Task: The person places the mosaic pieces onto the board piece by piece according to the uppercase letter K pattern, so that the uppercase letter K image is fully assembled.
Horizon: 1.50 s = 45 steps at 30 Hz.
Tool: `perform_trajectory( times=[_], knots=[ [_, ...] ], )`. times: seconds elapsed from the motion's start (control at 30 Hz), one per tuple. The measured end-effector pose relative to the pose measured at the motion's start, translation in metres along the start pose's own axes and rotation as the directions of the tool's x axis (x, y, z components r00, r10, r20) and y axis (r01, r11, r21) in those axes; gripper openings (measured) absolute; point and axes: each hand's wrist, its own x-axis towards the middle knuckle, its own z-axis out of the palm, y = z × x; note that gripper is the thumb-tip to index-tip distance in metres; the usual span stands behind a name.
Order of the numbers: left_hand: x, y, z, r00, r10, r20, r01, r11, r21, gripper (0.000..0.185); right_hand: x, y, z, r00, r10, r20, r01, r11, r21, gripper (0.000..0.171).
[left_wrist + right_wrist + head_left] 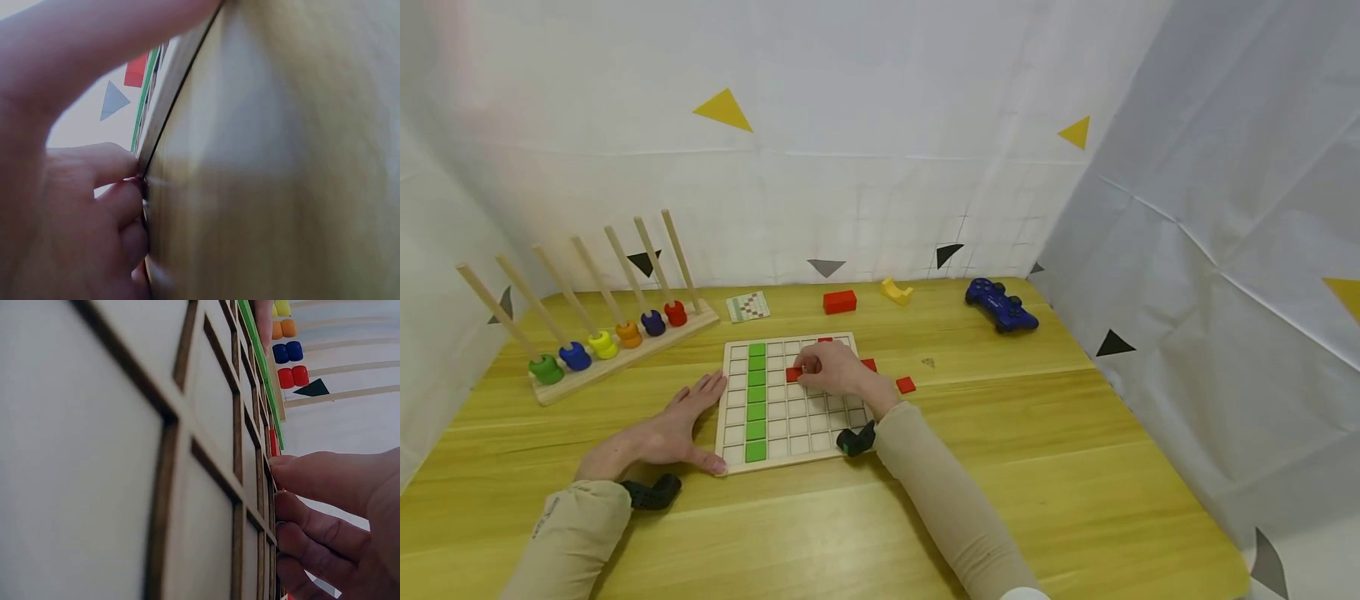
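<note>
A wooden grid board [721,433] lies on the table, with one column of green tiles [756,412]. My right hand [835,371] is over its upper middle, the thumb and curled fingertips at the right side of a red tile [793,375], which they pinch. The right wrist view shows that thumb [331,478] against the tile's edge; the fingertips partly hide the contact. My left hand [670,429] rests spread on the table, its thumb and fingertips touching the board's left edge. Other red tiles [906,385] lie on or beside the board's right side, some partly covered.
A wooden peg stand [625,354] with coloured beads is at the left. Behind the board are a small pattern card [748,307], a red block [839,302] and a yellow curved piece [896,292]. Farther right lies a blue game controller [1001,306].
</note>
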Motion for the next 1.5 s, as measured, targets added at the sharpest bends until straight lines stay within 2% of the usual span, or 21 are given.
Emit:
perform_trajectory(
  times=[0.33,0.43,0.63,0.8,0.97,1.3,1.5],
  knots=[
    [-0.001,0.001,-0.002,1.0,0.004,-0.011,-0.004,1.0,0.006,0.135,0.0,-0.002,-0.001,1.0,-0.001,-0.001,0.001,1.0,-0.005,0.021],
    [-0.001,0.002,-0.001,1.0,-0.001,-0.008,0.001,1.0,0.002,0.134,-0.001,-0.004,-0.004,1.0,-0.009,-0.002,0.009,1.0,-0.005,0.027],
    [0.0,0.001,0.0,1.0,0.0,-0.006,0.0,1.0,0.011,0.135,-0.011,-0.006,-0.032,0.998,-0.031,-0.055,0.033,0.999,0.042,0.037],
    [0.001,0.002,-0.001,1.0,-0.019,-0.003,0.019,1.0,0.012,0.135,-0.026,0.012,-0.054,0.997,-0.032,-0.069,0.037,0.998,0.059,0.032],
    [-0.001,0.002,-0.001,1.0,-0.025,0.003,0.025,1.0,0.003,0.135,-0.043,0.033,-0.064,0.998,-0.001,-0.065,0.005,0.999,0.052,0.028],
    [-0.002,-0.003,-0.001,1.0,-0.027,-0.003,0.027,1.0,0.003,0.136,-0.052,0.063,-0.064,0.997,0.064,-0.054,-0.062,0.998,0.025,0.023],
    [-0.001,-0.001,-0.001,1.0,-0.026,0.004,0.026,1.0,0.005,0.135,-0.053,0.075,-0.06,0.994,0.102,-0.037,-0.102,0.995,-0.004,0.021]
  ],
)
